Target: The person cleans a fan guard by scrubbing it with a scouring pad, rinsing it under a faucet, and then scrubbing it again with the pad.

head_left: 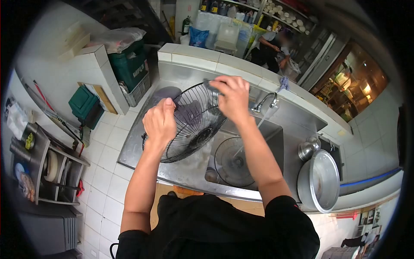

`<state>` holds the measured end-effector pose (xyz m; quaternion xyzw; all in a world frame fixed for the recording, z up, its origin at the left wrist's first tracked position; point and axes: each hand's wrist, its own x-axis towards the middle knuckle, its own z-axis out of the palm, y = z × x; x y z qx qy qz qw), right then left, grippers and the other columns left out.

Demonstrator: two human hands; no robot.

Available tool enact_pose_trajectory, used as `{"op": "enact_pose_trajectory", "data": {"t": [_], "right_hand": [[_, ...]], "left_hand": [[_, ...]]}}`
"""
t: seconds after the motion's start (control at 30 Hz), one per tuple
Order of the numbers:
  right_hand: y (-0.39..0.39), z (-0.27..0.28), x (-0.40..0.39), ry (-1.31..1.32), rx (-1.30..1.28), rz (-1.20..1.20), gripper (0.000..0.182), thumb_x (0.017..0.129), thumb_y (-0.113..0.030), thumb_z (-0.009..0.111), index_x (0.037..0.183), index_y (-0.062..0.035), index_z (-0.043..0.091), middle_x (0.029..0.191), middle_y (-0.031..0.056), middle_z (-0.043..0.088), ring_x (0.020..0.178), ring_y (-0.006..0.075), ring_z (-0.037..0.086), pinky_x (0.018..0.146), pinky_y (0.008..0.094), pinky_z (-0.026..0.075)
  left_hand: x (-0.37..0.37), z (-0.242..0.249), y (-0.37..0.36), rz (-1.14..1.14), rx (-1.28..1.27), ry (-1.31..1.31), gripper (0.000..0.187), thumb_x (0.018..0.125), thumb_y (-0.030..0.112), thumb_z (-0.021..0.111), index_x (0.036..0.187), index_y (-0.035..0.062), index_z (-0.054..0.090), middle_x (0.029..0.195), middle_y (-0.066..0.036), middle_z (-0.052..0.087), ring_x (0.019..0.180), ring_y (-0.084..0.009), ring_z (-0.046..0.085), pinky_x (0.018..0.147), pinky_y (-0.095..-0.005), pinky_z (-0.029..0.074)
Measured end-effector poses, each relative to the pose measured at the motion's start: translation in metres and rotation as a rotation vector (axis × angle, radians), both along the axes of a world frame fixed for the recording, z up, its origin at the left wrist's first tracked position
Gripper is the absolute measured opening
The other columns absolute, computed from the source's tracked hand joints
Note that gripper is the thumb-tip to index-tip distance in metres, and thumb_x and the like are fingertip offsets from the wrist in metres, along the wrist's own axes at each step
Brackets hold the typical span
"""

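Note:
A black wire fan grille (189,125) is held tilted over the left side of the steel sink counter. My left hand (160,121) is closed on its near left rim. At the upper rim, my right hand (233,96) pinches what looks like a dark scouring pad (209,85) against the wires. Behind the grille lies a purple-grey rounded piece (167,92), partly hidden. A second fan grille (235,162) rests in the sink basin (272,134). Water runs onto it from the curved faucet (266,101).
A large metal basin (319,181) leans at the right end, near metal bowls (307,150). A tiled ledge (215,61) borders the back. At left stand a green crate (128,64) and a steel shelf unit (58,172). Another person (269,47) is beyond the ledge.

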<state>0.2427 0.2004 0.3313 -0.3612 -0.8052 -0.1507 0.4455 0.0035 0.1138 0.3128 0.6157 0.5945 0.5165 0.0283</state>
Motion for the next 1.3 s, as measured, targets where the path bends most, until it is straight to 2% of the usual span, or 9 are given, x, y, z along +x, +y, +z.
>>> {"op": "enact_pose_trajectory", "data": {"t": [0.2,0.37,0.47,0.67,0.8,0.93,1.0,1.13,1.3], "right_hand": [[-0.044,0.009,-0.063,-0.044,0.138,0.180,0.034,0.072,-0.003,0.069,0.100,-0.0214,0.076,0.112,-0.0052,0.068,0.110,0.0229,0.061,0.095,0.0433,0.042],[-0.015,0.005,-0.023,-0.020,0.115,-0.091,0.031,0.074,-0.005,0.069,0.099,-0.0214,0.076,0.112,-0.0057,0.069,0.110,0.0230,0.061,0.095,0.0434,0.042],[-0.043,0.007,-0.059,-0.037,0.168,-0.011,0.029,0.075,-0.007,0.069,0.099,-0.0211,0.076,0.112,-0.0052,0.069,0.110,0.0233,0.061,0.094,0.0438,0.043],[-0.015,-0.011,-0.017,0.131,0.027,-0.025,0.038,0.074,-0.001,0.066,0.104,-0.0220,0.078,0.114,-0.0033,0.070,0.113,0.0254,0.060,0.099,0.0444,0.041],[0.040,-0.068,0.025,0.351,-0.239,-0.127,0.047,0.070,0.005,0.067,0.108,-0.0209,0.078,0.117,-0.0031,0.070,0.116,0.0265,0.058,0.101,0.0427,0.040],[0.002,-0.016,-0.022,0.277,-0.064,-0.031,0.048,0.069,0.005,0.068,0.107,-0.0205,0.079,0.117,-0.0025,0.071,0.116,0.0259,0.058,0.102,0.0423,0.040],[-0.007,-0.007,-0.029,0.204,-0.091,0.077,0.047,0.071,0.005,0.068,0.108,-0.0208,0.079,0.118,-0.0024,0.071,0.117,0.0256,0.058,0.102,0.0427,0.040],[0.044,-0.067,0.015,0.345,-0.269,-0.173,0.047,0.072,0.005,0.068,0.109,-0.0214,0.079,0.116,-0.0031,0.071,0.116,0.0255,0.058,0.102,0.0431,0.039],[0.004,-0.020,-0.026,0.222,-0.038,-0.025,0.050,0.070,0.006,0.066,0.110,-0.0212,0.079,0.116,-0.0031,0.071,0.115,0.0254,0.058,0.100,0.0420,0.040]], "left_hand": [[0.006,-0.001,0.005,0.007,-0.043,0.060,0.074,0.109,0.056,0.023,0.089,0.0057,0.074,0.081,-0.021,0.072,0.081,-0.0484,0.068,0.075,-0.0534,0.051],[0.004,-0.006,0.005,-0.025,0.070,0.019,0.087,0.108,0.060,0.012,0.093,0.0017,0.075,0.062,-0.020,0.062,0.063,-0.0436,0.062,0.061,-0.0510,0.043],[0.008,-0.004,0.007,-0.023,0.034,0.026,0.079,0.108,0.059,0.018,0.089,0.0049,0.073,0.080,-0.023,0.071,0.080,-0.0497,0.068,0.072,-0.0546,0.051],[0.001,0.006,0.000,0.171,-0.086,0.035,0.059,0.099,0.054,0.063,0.071,0.0027,0.068,0.059,-0.018,0.061,0.058,-0.0404,0.062,0.058,-0.0478,0.047],[-0.015,-0.003,0.001,0.201,-0.095,0.022,0.062,0.098,0.056,0.064,0.068,0.0013,0.065,0.055,-0.018,0.057,0.052,-0.0384,0.057,0.055,-0.0465,0.045],[-0.018,-0.006,0.005,0.206,-0.096,0.042,0.064,0.098,0.057,0.064,0.067,0.0006,0.064,0.053,-0.018,0.055,0.049,-0.0361,0.055,0.054,-0.0458,0.043],[-0.016,-0.006,0.003,0.167,-0.012,-0.081,0.066,0.098,0.055,0.067,0.067,-0.0030,0.061,0.051,-0.014,0.045,0.051,-0.0177,0.038,0.050,-0.0407,0.036],[-0.030,-0.011,-0.001,0.195,-0.041,-0.055,0.068,0.098,0.056,0.066,0.066,-0.0039,0.059,0.051,-0.013,0.044,0.053,-0.0158,0.039,0.050,-0.0403,0.035],[-0.032,-0.014,0.001,0.189,-0.033,-0.037,0.067,0.099,0.055,0.066,0.067,-0.0039,0.060,0.051,-0.013,0.044,0.054,-0.0154,0.039,0.050,-0.0400,0.035]]}}
